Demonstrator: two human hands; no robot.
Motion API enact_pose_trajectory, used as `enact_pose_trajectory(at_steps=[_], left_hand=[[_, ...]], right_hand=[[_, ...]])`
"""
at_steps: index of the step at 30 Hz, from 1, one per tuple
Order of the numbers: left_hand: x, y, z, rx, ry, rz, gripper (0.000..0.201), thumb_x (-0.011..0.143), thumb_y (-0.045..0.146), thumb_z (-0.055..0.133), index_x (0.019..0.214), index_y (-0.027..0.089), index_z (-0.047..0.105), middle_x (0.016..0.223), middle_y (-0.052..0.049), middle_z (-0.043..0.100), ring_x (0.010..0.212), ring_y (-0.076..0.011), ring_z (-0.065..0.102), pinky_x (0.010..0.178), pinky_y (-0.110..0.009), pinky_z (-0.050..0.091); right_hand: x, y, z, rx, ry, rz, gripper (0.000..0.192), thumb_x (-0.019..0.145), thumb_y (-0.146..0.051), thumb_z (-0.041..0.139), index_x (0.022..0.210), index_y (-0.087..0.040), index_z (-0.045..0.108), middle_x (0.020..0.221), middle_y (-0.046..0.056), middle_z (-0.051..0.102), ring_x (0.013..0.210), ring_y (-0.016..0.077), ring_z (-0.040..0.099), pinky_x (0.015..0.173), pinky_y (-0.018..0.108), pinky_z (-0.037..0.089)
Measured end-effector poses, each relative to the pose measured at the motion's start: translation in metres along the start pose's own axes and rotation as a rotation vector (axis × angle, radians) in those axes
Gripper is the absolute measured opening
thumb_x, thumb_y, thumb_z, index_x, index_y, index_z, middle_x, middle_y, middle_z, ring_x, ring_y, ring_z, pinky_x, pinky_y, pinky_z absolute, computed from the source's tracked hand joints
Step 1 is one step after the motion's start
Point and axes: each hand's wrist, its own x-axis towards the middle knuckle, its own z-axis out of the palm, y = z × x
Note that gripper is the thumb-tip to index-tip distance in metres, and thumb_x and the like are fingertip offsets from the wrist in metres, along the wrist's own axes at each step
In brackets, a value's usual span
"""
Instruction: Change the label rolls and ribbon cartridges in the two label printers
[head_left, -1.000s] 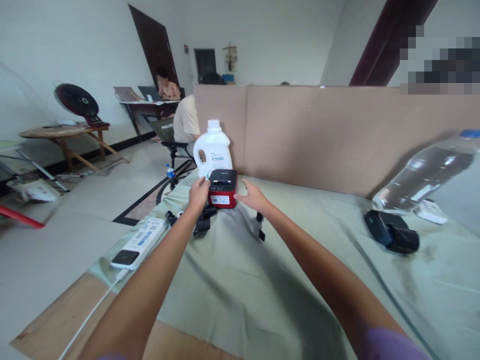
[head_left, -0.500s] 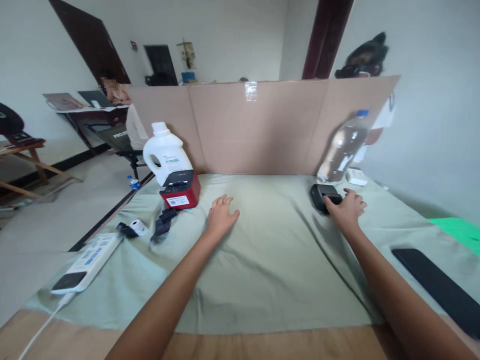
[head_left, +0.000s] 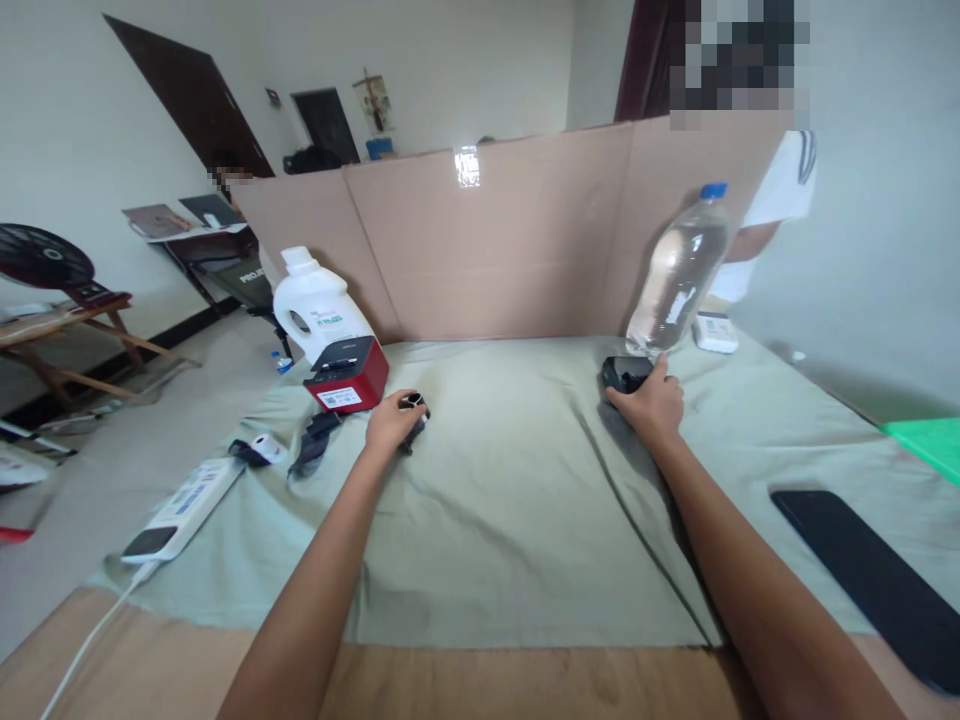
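My left hand [head_left: 391, 422] is closed around a small dark rolled item [head_left: 414, 412] with a round, hollow-looking end, just right of the red box-shaped device [head_left: 351, 378]. What exactly it is I cannot make out. On the right, my right hand [head_left: 654, 402] grips a small black box-shaped device [head_left: 628, 373], thumb on its near side and fingers behind. That device sits on the green cloth [head_left: 510, 480] in front of a large clear bottle [head_left: 679, 275] with a blue cap. A crumpled dark strap [head_left: 315, 442] lies below the red device.
A white jug [head_left: 322, 305] stands behind the red device. At left lie a power strip [head_left: 184, 510] and a small white roll [head_left: 268, 448]. A dark phone-shaped slab [head_left: 862, 580] is at right. Cardboard [head_left: 510, 240] closes the back; a person's white sleeve [head_left: 780, 180] shows behind.
My left hand has moved left and closed; the dark rolled item now shows in it. My right hand has gone from spread fingers to a grip on the black device. The view has shifted slightly.
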Motion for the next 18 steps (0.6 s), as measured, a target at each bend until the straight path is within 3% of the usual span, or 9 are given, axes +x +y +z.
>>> enact_pose_trajectory(at_steps=[4, 9, 15, 18], left_hand=[[0.002, 0.007, -0.012, 0.222, -0.026, 0.044, 0.033, 0.077, 0.031, 0.074, 0.109, 0.026, 0.075, 0.105, -0.009, 0.079, 0.102, -0.0293, 0.072, 0.089, -0.035, 0.053], [0.005, 0.000, -0.043, 0.505, -0.121, 0.037, 0.031, 0.081, 0.026, 0.066, 0.110, 0.020, 0.074, 0.113, -0.013, 0.077, 0.108, -0.0318, 0.071, 0.086, -0.035, 0.053], [-0.002, -0.005, -0.065, 0.522, -0.242, 0.011, 0.037, 0.078, 0.021, 0.068, 0.115, 0.020, 0.072, 0.120, -0.013, 0.075, 0.112, -0.0310, 0.070, 0.087, -0.034, 0.054], [-0.016, 0.013, -0.059, 0.526, -0.099, 0.099, 0.045, 0.081, 0.025, 0.069, 0.126, 0.021, 0.067, 0.126, -0.015, 0.072, 0.119, -0.0339, 0.066, 0.095, -0.040, 0.052]], right_hand=[[-0.032, -0.036, -0.005, 0.037, -0.048, -0.151, 0.109, 0.076, -0.050, 0.074, 0.160, -0.006, 0.022, 0.124, 0.026, 0.057, 0.112, 0.0394, 0.058, 0.093, 0.045, 0.045], [-0.100, -0.092, 0.004, 0.057, -0.142, -0.353, 0.105, 0.074, -0.050, 0.073, 0.159, -0.009, 0.026, 0.117, 0.021, 0.059, 0.105, 0.0365, 0.057, 0.090, 0.043, 0.044], [-0.157, -0.124, 0.025, 0.066, -0.157, -0.286, 0.105, 0.077, -0.048, 0.072, 0.162, -0.010, 0.024, 0.116, 0.022, 0.058, 0.103, 0.0374, 0.055, 0.089, 0.046, 0.043], [-0.170, -0.128, 0.031, 0.061, -0.104, -0.238, 0.105, 0.078, -0.048, 0.072, 0.162, -0.010, 0.022, 0.117, 0.022, 0.057, 0.104, 0.0382, 0.055, 0.089, 0.047, 0.043]])
